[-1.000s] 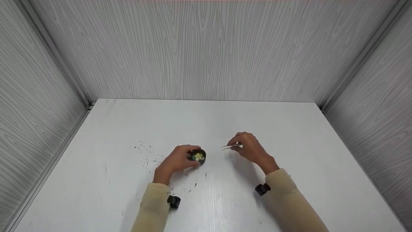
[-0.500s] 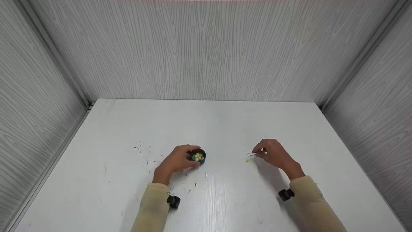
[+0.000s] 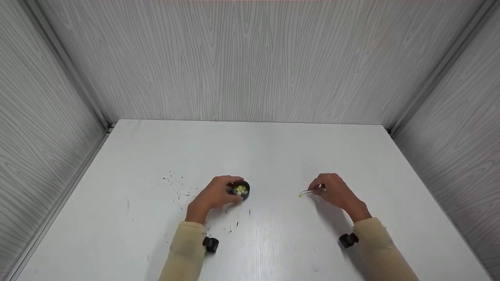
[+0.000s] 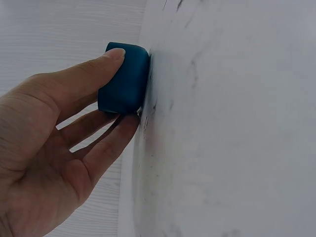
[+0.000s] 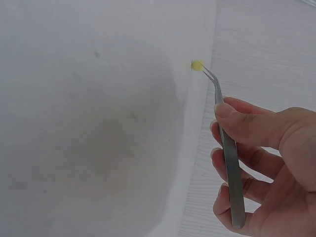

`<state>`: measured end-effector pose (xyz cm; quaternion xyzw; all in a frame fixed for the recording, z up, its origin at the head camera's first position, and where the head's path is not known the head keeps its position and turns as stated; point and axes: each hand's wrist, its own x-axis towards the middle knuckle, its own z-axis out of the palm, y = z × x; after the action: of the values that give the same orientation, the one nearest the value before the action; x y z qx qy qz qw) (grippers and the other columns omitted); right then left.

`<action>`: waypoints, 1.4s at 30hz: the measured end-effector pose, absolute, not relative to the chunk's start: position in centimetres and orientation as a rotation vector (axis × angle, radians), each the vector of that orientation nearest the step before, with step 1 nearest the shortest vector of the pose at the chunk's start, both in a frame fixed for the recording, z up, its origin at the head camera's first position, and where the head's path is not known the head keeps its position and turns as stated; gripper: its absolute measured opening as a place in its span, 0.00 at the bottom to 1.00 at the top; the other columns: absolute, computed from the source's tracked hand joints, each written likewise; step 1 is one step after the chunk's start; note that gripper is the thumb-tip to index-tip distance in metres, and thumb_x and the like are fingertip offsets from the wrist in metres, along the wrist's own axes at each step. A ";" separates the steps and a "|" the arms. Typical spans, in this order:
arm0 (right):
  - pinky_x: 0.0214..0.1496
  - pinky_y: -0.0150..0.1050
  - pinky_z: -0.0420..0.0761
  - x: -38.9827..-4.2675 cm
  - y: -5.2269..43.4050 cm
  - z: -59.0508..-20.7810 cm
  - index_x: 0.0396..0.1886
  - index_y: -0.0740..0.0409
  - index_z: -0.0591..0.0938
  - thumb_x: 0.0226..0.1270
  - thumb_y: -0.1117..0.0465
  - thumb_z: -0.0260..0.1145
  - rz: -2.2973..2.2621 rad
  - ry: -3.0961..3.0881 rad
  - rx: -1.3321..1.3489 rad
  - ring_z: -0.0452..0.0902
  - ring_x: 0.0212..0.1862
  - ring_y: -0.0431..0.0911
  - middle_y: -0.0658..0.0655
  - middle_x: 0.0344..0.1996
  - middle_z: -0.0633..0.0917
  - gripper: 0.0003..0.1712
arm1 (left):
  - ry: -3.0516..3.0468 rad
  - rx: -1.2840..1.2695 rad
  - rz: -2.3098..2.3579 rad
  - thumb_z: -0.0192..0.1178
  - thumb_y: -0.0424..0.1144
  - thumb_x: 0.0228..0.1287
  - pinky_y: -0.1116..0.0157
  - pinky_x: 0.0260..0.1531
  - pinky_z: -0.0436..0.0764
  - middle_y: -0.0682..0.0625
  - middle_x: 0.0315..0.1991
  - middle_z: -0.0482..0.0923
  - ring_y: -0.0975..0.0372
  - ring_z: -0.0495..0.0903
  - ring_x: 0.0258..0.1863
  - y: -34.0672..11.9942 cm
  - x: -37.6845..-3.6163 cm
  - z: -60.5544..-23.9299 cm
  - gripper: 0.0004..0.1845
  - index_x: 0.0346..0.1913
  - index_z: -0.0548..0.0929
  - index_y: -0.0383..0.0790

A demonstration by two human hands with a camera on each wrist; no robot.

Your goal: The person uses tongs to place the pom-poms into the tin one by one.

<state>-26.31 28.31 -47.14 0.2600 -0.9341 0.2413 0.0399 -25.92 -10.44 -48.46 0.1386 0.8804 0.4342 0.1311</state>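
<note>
My left hand (image 3: 216,192) grips a small round cup (image 3: 247,192), thumb on one side and fingers on the other. The cup's outside looks blue (image 4: 126,81) in the left wrist view, and it stands on the white table. Inside lie several small yellow, white and green beads (image 3: 240,190). Toward the right, my right hand (image 3: 332,189) pinches metal tweezers (image 5: 229,153) with bent, pointed tips. Those tips are right at a small yellow bead (image 5: 197,65) on the table, one on each side of it in the right wrist view.
Dark specks and scratches (image 3: 172,178) mark the white tabletop (image 3: 250,152) left of and below the cup. Grey wood-grain panels (image 3: 250,58) enclose the table at the back and both sides. A black wrist camera (image 3: 211,244) sits on each sleeve.
My right hand moved right with the tweezers, away from the cup, then down so their tips reach the yellow bead. The left hand and cup stay in place.
</note>
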 end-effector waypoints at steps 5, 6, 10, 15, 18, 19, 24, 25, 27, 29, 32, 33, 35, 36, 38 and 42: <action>0.42 0.43 0.87 -26.5 28.0 -47.1 0.34 0.56 0.93 0.59 0.73 0.75 0.757 -2.804 0.799 0.86 0.37 0.48 0.56 0.31 0.90 0.08 | 2.554 0.403 1.258 0.75 0.37 0.61 0.47 0.66 0.78 0.43 0.68 0.78 0.46 0.80 0.64 -10.4 -25.9 -48.4 0.34 0.71 0.77 0.47; 0.42 0.43 0.87 -26.5 27.9 -47.1 0.34 0.56 0.93 0.59 0.73 0.75 0.761 -2.797 0.794 0.86 0.37 0.48 0.56 0.31 0.90 0.08 | 2.555 0.404 1.259 0.75 0.37 0.61 0.47 0.66 0.78 0.43 0.68 0.78 0.46 0.80 0.64 -10.5 -25.9 -48.4 0.34 0.71 0.77 0.47; 0.43 0.46 0.87 -26.6 27.4 -46.8 0.35 0.56 0.93 0.59 0.74 0.75 0.783 -2.797 0.782 0.86 0.38 0.48 0.54 0.32 0.90 0.09 | 2.556 0.431 1.262 0.74 0.36 0.62 0.48 0.65 0.79 0.43 0.68 0.78 0.47 0.80 0.64 -10.6 -25.9 -48.4 0.34 0.71 0.77 0.46; 0.44 0.47 0.88 -26.7 26.6 -46.4 0.35 0.56 0.93 0.61 0.74 0.74 0.783 -2.784 0.793 0.86 0.39 0.49 0.56 0.33 0.90 0.09 | 2.555 0.442 1.264 0.74 0.36 0.62 0.48 0.65 0.79 0.43 0.69 0.77 0.46 0.80 0.64 -10.6 -25.8 -48.4 0.34 0.71 0.77 0.45; 0.45 0.47 0.88 -26.7 26.0 -46.2 0.35 0.57 0.93 0.60 0.74 0.74 0.786 -2.773 0.802 0.86 0.40 0.50 0.56 0.33 0.90 0.10 | 2.555 0.442 1.262 0.75 0.37 0.62 0.47 0.65 0.79 0.43 0.69 0.77 0.46 0.80 0.64 -10.6 -25.8 -48.4 0.34 0.71 0.77 0.45; 0.45 0.48 0.88 -26.7 25.8 -46.1 0.35 0.57 0.93 0.61 0.74 0.74 0.796 -2.771 0.802 0.86 0.40 0.50 0.56 0.33 0.90 0.10 | 2.558 0.445 1.260 0.75 0.37 0.61 0.47 0.65 0.79 0.43 0.69 0.77 0.46 0.80 0.64 -10.6 -25.9 -48.4 0.34 0.71 0.77 0.45; 0.46 0.46 0.88 -26.8 24.7 -45.6 0.35 0.56 0.93 0.60 0.74 0.74 0.828 -2.758 0.800 0.85 0.40 0.49 0.55 0.33 0.90 0.10 | 2.554 0.441 1.263 0.75 0.37 0.61 0.47 0.65 0.79 0.43 0.69 0.77 0.46 0.80 0.65 -10.6 -25.9 -48.4 0.34 0.71 0.77 0.45; 0.46 0.46 0.88 -26.8 24.5 -45.6 0.35 0.56 0.93 0.61 0.74 0.74 0.831 -2.754 0.806 0.85 0.40 0.49 0.55 0.33 0.90 0.10 | 2.554 0.438 1.261 0.75 0.37 0.61 0.47 0.65 0.79 0.43 0.69 0.77 0.46 0.80 0.65 -10.6 -25.9 -48.4 0.34 0.71 0.77 0.45; 0.45 0.46 0.88 -26.9 24.0 -45.6 0.35 0.56 0.93 0.61 0.73 0.74 0.830 -2.748 0.818 0.86 0.40 0.49 0.55 0.33 0.90 0.09 | 2.552 0.428 1.261 0.75 0.37 0.61 0.47 0.66 0.79 0.43 0.68 0.78 0.46 0.80 0.64 -10.6 -25.9 -48.4 0.34 0.71 0.77 0.45; 0.45 0.45 0.88 -27.0 23.4 -45.5 0.35 0.56 0.93 0.61 0.73 0.74 0.827 -2.741 0.830 0.86 0.40 0.49 0.55 0.33 0.90 0.09 | 2.550 0.412 1.265 0.75 0.37 0.61 0.47 0.66 0.78 0.43 0.68 0.78 0.46 0.80 0.64 -10.6 -25.9 -48.3 0.34 0.71 0.78 0.46; 0.45 0.45 0.88 -27.1 22.7 -45.4 0.35 0.56 0.93 0.61 0.73 0.74 0.828 -2.728 0.849 0.86 0.40 0.49 0.55 0.33 0.90 0.08 | 2.554 0.400 1.270 0.75 0.37 0.60 0.47 0.66 0.78 0.43 0.68 0.78 0.46 0.80 0.64 -10.6 -25.8 -48.4 0.34 0.71 0.78 0.47; 0.45 0.45 0.88 -27.2 22.4 -45.4 0.35 0.56 0.93 0.61 0.72 0.74 0.832 -2.724 0.856 0.86 0.40 0.49 0.56 0.33 0.90 0.08 | 2.556 0.401 1.270 0.76 0.37 0.60 0.47 0.66 0.78 0.43 0.68 0.78 0.46 0.80 0.64 -10.6 -25.8 -48.4 0.34 0.71 0.78 0.47; 0.45 0.45 0.88 -27.2 21.9 -45.3 0.36 0.57 0.93 0.62 0.72 0.74 0.835 -2.719 0.864 0.86 0.40 0.49 0.56 0.33 0.90 0.08 | 2.558 0.403 1.267 0.75 0.37 0.60 0.47 0.66 0.78 0.43 0.68 0.78 0.46 0.80 0.64 -10.6 -25.8 -48.4 0.34 0.71 0.78 0.47; 0.45 0.45 0.88 -27.3 21.7 -45.2 0.36 0.57 0.93 0.62 0.72 0.74 0.838 -2.718 0.866 0.86 0.40 0.49 0.56 0.33 0.90 0.08 | 2.558 0.408 1.267 0.75 0.37 0.61 0.47 0.66 0.78 0.43 0.68 0.78 0.46 0.80 0.65 -10.6 -25.8 -48.4 0.34 0.71 0.78 0.47; 0.45 0.46 0.88 -27.3 21.1 -45.1 0.36 0.57 0.93 0.62 0.73 0.73 0.846 -2.721 0.863 0.86 0.40 0.49 0.56 0.34 0.90 0.08 | 2.553 0.422 1.269 0.75 0.37 0.61 0.47 0.66 0.78 0.43 0.68 0.78 0.46 0.80 0.65 -10.6 -25.7 -48.3 0.34 0.71 0.78 0.46; 0.46 0.45 0.88 -27.5 19.9 -45.0 0.36 0.57 0.93 0.62 0.73 0.73 0.858 -2.723 0.855 0.86 0.41 0.50 0.56 0.34 0.90 0.09 | 2.553 0.435 1.272 0.75 0.37 0.61 0.47 0.64 0.79 0.43 0.67 0.78 0.45 0.80 0.64 -10.6 -25.7 -48.3 0.34 0.71 0.78 0.46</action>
<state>-27.52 19.94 -44.99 0.2860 -0.9107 0.2871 0.0805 -25.73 -10.64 -48.32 0.1496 0.8776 0.4371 0.1278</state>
